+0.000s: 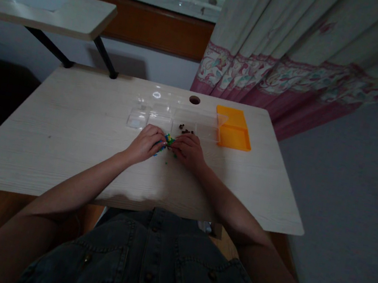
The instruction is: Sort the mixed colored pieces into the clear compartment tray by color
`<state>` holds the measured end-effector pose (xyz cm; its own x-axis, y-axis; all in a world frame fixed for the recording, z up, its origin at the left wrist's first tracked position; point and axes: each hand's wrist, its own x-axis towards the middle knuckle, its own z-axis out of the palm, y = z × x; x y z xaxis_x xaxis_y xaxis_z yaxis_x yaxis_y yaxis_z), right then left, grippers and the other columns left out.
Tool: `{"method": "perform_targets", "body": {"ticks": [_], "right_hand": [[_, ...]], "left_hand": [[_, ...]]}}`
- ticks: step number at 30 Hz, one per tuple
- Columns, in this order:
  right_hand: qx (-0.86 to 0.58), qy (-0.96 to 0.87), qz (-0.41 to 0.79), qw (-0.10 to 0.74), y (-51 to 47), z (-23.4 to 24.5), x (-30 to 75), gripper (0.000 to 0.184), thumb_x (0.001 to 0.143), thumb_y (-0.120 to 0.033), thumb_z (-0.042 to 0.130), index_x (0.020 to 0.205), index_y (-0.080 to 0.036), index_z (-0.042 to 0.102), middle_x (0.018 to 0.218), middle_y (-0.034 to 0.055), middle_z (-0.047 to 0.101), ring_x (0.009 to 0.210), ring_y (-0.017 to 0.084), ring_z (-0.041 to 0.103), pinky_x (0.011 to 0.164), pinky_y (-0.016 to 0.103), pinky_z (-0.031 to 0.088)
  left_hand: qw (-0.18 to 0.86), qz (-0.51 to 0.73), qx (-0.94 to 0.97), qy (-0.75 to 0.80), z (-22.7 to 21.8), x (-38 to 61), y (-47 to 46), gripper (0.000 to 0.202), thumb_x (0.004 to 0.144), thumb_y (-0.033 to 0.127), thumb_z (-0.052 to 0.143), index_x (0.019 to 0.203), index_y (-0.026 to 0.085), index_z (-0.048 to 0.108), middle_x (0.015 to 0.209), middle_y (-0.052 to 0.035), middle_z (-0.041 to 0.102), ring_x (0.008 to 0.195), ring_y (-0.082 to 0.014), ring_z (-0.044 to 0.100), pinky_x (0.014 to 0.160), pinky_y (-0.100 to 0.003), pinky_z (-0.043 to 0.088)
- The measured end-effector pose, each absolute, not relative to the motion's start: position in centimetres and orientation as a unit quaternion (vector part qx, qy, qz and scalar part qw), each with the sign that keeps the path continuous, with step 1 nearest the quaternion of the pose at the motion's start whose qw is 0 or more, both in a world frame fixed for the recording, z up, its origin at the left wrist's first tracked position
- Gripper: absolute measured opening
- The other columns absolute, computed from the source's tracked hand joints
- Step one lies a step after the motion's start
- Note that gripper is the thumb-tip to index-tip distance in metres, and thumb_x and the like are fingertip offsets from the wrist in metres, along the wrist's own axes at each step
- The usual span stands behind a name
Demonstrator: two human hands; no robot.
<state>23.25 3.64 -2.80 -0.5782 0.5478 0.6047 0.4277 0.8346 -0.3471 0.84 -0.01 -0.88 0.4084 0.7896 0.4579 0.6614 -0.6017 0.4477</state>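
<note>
Small blue-green-yellow cluster (169, 139) near middle of pale table (83, 143); left hand (145, 144) and right hand (189, 151) both pinch it in fingertips. Just beyond: clear compartment box (160, 122), dark bits (186, 132) inside; orange tray (233, 138) at box's right end.

Pieces (185, 132) in 1 compartment (176, 127) of box (159, 121) on desk (78, 132), tray (237, 128) to the right

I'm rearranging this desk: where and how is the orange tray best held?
Pinch the orange tray by its right rim, probably coming from the right: it lies flat, and the clear divided box crowds its left edge.
</note>
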Motion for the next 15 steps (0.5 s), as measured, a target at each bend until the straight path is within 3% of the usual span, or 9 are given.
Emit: {"method": "perform_targets", "body": {"ticks": [8,15], "right_hand": [[-0.436,-0.801,0.049,0.408,4.7,-2.1,24.5,0.014,0.090,-0.033,0.062,0.089,-0.026,0.074,0.095,0.0038,0.070,0.101,0.021,0.057,0.096,0.040,0.042],[-0.509,-0.766,0.034,0.392,5.2,-2.3,24.9,0.014,0.089,-0.032,0.063,0.088,-0.023,0.074,0.094,0.0051,0.069,0.101,0.023,0.056,0.097,0.041,0.040]], "left_hand": [[0.096,0.314,0.833,0.445,-1.1,0.5,0.2,0.022,0.095,0.033,0.051,0.107,0.019,0.064,0.103,-0.0089,0.059,0.102,-0.0233,0.051,0.093,-0.042,0.042],[0.099,0.290,0.847,0.435,-1.2,0.9,0.0,0.024,0.090,0.034,0.059,0.109,0.021,0.065,0.109,-0.0092,0.058,0.106,-0.0249,0.049,0.095,-0.042,0.042]]}}
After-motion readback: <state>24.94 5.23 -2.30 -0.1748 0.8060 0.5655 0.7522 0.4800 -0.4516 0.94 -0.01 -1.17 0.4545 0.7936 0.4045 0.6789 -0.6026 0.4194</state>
